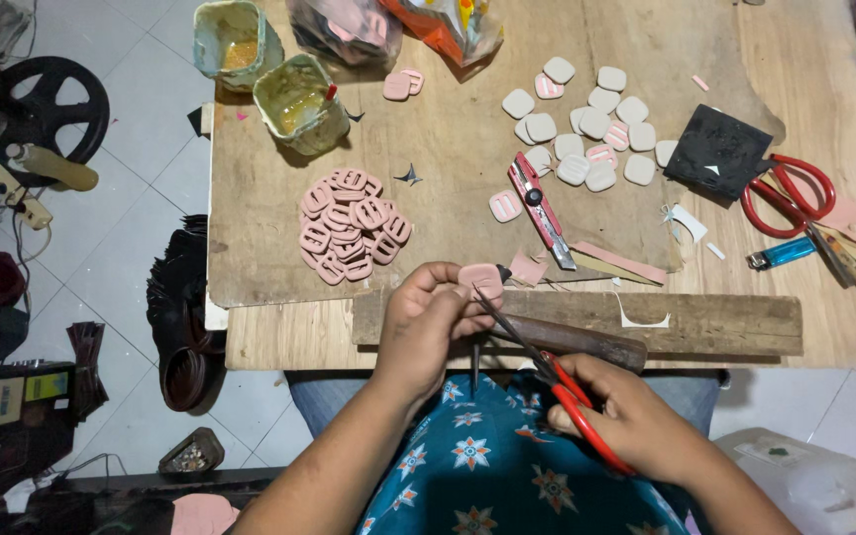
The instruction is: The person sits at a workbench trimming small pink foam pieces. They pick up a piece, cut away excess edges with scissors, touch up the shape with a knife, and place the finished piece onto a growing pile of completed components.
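Observation:
My left hand [428, 322] pinches a small pink covered buckle piece [479, 278] at the near edge of the wooden table [448, 149]. My right hand [626, 416] grips red-handled scissors [557, 372], whose blade tips touch the piece. A pile of finished pink buckles [349, 238] lies left of my hands. Several white and pink uncovered buckle blanks [587, 139] are scattered at the far middle.
A red utility knife [539, 208], pink strips [616, 260], a second pair of red scissors [790, 193], a blue lighter [783, 255], a black pad [717, 151], two glue tubs [299, 99] and plastic bags [349, 30] sit on the table. A dark wooden stick [587, 342] lies along its near edge.

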{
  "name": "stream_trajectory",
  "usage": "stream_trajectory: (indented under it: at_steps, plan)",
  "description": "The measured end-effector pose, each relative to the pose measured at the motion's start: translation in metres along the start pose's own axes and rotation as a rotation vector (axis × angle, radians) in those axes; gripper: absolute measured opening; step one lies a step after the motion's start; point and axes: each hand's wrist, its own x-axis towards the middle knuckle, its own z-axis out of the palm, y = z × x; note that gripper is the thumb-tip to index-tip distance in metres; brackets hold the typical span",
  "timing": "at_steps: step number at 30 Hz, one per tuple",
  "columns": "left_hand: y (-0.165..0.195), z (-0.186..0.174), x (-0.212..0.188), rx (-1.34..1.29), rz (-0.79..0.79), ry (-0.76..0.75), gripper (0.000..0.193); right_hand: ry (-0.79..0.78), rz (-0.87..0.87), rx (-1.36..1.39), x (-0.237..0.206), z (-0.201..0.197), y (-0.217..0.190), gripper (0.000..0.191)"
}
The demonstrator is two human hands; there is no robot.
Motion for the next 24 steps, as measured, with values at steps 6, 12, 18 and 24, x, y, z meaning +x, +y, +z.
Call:
stream_trajectory:
  at_steps: [6, 12, 18, 24]
  plan:
    - [0.012, 0.007, -0.002, -0.133, -0.132, 0.075, 0.015, -0.109, -0.119, 0.118, 0.012, -0.009, 0.027, 0.050]
    - [0.011, 0.009, -0.003, -0.216, -0.097, 0.003, 0.014, -0.254, -0.187, 0.275, 0.021, -0.026, 0.039, 0.050]
    - [0.011, -0.002, 0.002, 0.158, -0.064, 0.024, 0.022, -0.087, -0.060, 0.100, 0.017, -0.019, 0.035, 0.043]
    - [0.011, -0.003, 0.004, 0.210, -0.062, 0.048, 0.025, -0.021, -0.036, 0.143, 0.017, -0.011, 0.029, 0.039]
